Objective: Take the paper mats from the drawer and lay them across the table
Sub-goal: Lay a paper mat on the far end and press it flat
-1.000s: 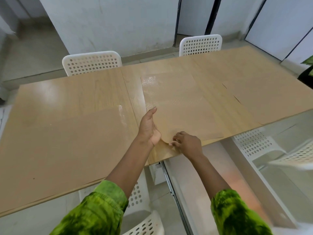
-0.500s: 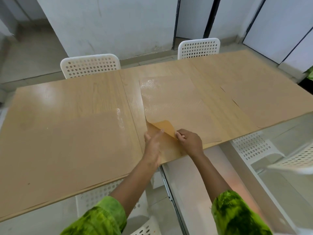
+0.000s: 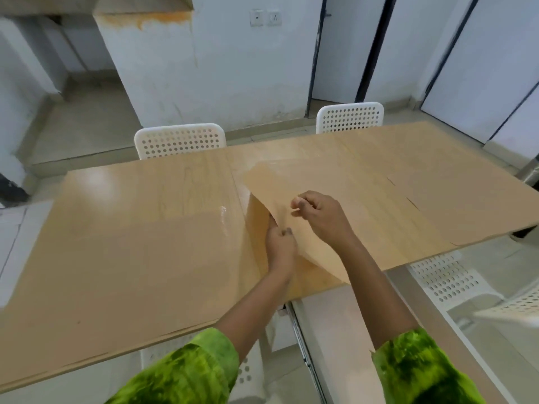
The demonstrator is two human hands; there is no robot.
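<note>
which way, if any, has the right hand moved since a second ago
Yes: right hand moved from the near table edge toward the far side, lifting the mat.

Wooden table [image 3: 145,193], flat paper mat [image 3: 472,205] at right end

No text, label, brand, number or sign can be read; the two wall plates [image 3: 265,17] at twelve o'clock are too blurred to tell.
</note>
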